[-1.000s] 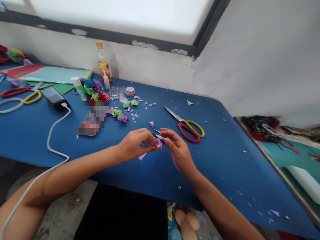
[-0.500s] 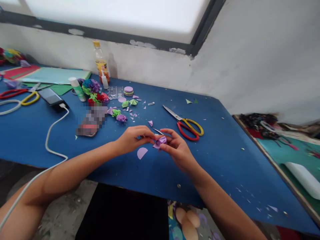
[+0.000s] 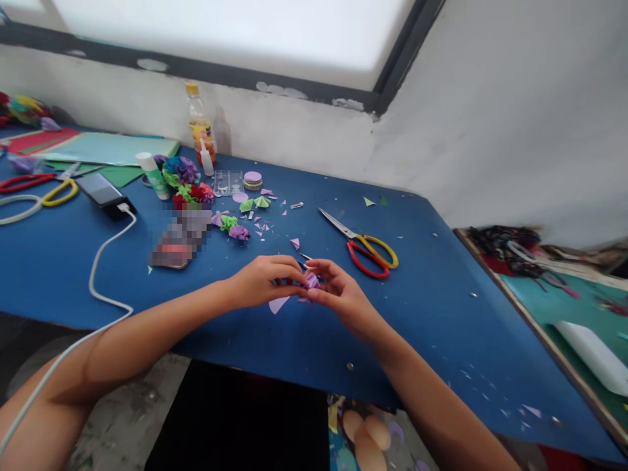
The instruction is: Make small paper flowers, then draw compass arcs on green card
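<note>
My left hand (image 3: 265,281) and my right hand (image 3: 338,294) meet over the blue table (image 3: 441,314), fingers pinched together on a small folded purple paper piece (image 3: 311,281). A thin metal tool tip (image 3: 305,257) pokes out just behind my fingers. Under my left hand lies a purple paper half-circle (image 3: 278,304). Red and yellow scissors (image 3: 366,248) rest a little beyond my right hand.
Paper flowers (image 3: 186,180), a stack of purple discs (image 3: 254,179), a glue stick (image 3: 153,174), a bottle (image 3: 200,127), a phone (image 3: 101,190) with a white cable (image 3: 105,258) and more scissors (image 3: 42,188) lie at the back left. A second table (image 3: 564,307) stands to the right.
My hands have drawn closer together around the purple piece, now covering more of it and part of the half-circle; half a second ago the piece lay more open in my right fingers.
</note>
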The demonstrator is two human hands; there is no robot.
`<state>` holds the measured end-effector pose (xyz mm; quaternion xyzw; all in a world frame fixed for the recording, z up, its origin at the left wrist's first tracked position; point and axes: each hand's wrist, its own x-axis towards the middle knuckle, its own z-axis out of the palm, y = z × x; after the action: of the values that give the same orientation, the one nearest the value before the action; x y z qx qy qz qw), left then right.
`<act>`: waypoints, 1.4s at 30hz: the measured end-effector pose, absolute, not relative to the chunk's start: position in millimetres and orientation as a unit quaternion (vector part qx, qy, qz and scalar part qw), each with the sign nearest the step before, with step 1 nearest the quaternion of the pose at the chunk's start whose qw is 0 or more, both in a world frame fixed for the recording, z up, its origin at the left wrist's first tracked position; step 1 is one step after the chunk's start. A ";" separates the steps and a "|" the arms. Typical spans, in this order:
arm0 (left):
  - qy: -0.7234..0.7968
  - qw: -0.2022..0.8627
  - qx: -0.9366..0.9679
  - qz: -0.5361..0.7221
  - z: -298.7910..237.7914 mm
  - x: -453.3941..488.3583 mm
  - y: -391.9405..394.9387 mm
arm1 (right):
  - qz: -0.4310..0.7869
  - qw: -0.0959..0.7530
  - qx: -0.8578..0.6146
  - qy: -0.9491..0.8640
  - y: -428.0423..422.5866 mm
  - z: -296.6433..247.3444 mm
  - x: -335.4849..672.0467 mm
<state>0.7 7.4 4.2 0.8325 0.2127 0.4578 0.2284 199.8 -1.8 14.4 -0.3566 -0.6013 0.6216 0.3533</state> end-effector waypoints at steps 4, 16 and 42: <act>0.240 0.156 0.832 0.476 1.4 1.0 8.8 | 0.404 0.425 -0.389 -0.710 -3.2 11.4 199.9; 0.276 0.073 0.820 0.496 -0.4 5.6 3.3 | 0.092 0.401 -0.383 -0.827 -5.6 13.5 200.6; 0.211 0.040 0.889 0.405 7.5 -0.8 4.8 | -0.074 0.336 -0.226 -0.911 -7.7 21.6 204.4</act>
<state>-0.8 4.8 7.5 0.8888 0.2112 0.4048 0.0400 204.4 -7.7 21.6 -0.2263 -0.9113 -0.0737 0.3360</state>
